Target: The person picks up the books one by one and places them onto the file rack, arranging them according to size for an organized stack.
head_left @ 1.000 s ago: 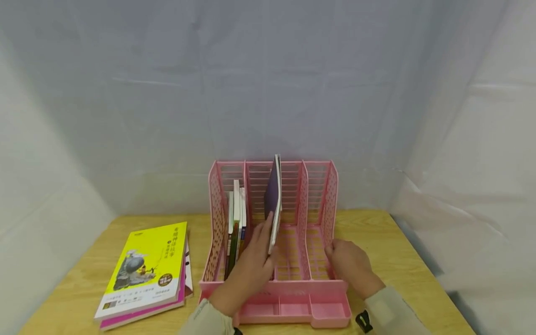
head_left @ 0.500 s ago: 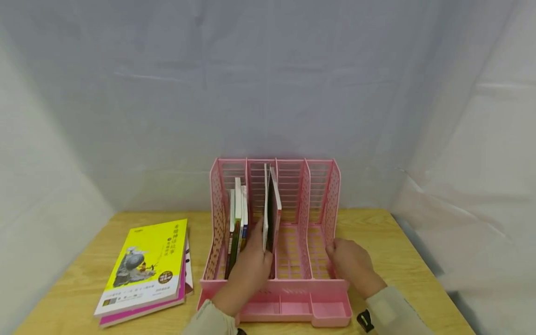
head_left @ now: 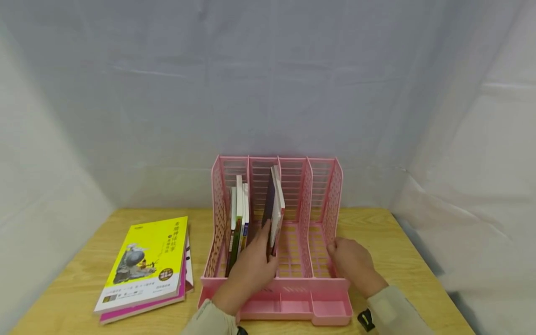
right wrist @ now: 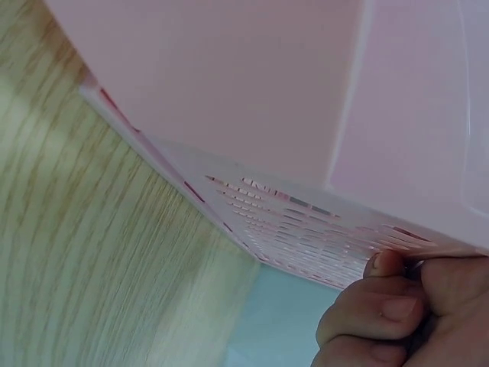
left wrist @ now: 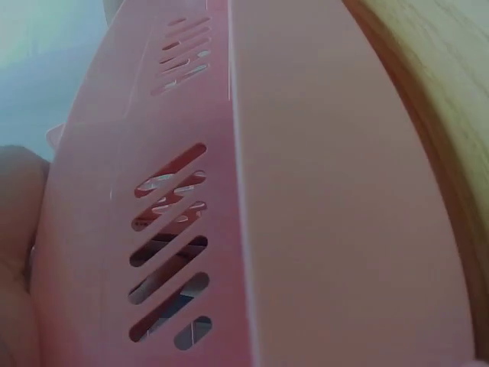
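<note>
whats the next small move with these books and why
The bare left hand should probably ease the thin dark-purple and white books straighter before letting go. It grips them inside the pink plastic rack, where their tops seem to lean right, while the bare right hand holds the rack's side panel.

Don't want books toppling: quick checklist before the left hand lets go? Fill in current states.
1. Left hand gripping the dark-covered book: ok.
2. Right hand on the pink rack: ok, grips its right side wall.
3. Dark-covered book's lower edge seated: cannot tell, left hand hides it.
4. Books in the leftmost compartment standing: ok.
5. Table left of the rack clear: not ok, a yellow-covered book tops a pile there.
</note>
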{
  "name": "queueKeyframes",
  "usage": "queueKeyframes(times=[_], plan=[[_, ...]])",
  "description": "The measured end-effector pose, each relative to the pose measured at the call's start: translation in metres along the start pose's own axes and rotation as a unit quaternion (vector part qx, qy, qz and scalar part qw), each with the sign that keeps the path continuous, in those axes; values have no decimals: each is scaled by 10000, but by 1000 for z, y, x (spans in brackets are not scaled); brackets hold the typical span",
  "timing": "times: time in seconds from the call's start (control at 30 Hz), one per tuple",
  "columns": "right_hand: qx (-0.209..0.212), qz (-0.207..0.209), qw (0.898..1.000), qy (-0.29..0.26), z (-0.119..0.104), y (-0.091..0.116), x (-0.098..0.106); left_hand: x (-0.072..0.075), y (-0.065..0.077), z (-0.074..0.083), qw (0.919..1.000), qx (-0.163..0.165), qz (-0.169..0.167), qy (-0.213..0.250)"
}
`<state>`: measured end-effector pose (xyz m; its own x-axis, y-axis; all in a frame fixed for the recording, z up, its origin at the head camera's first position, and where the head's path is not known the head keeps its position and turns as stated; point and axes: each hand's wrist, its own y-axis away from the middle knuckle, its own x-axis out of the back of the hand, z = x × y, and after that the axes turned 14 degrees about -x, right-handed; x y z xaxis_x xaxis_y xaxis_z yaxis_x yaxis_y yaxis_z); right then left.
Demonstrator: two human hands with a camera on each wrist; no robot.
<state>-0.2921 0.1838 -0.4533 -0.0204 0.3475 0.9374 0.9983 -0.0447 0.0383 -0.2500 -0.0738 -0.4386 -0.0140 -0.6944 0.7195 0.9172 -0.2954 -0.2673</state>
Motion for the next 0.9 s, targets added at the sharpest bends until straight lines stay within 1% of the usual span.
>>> queueKeyframes(times=[0.1, 0.17, 0.23, 0.3, 0.47, 0.6, 0.9], plan=[[-10, -37, 10000, -67, 1, -1, -1, 0, 2, 0, 10000, -79, 57, -5], [-99, -51, 9998, -162, 1, -2, -2, 0, 3, 0, 9999, -104, 105, 2], [-219, -65, 9994, -246, 2, -3, -3, 0, 3, 0, 9999, -96, 121, 11], [-202, -73, 9995, -230, 2, -4, -4, 0, 3, 0, 10000, -27, 64, 26], [-176, -69, 9996, -228, 2, -3, -4, 0, 1, 1, 9998, -4, -98, -184], [-275, -11, 9993, -250, 2, -3, -4, -2, 0, 2, 9993, -81, -25, -359], [-349, -11, 9992, -218, 1, -3, -3, -4, 1, 0, 9990, -63, 23, -447]])
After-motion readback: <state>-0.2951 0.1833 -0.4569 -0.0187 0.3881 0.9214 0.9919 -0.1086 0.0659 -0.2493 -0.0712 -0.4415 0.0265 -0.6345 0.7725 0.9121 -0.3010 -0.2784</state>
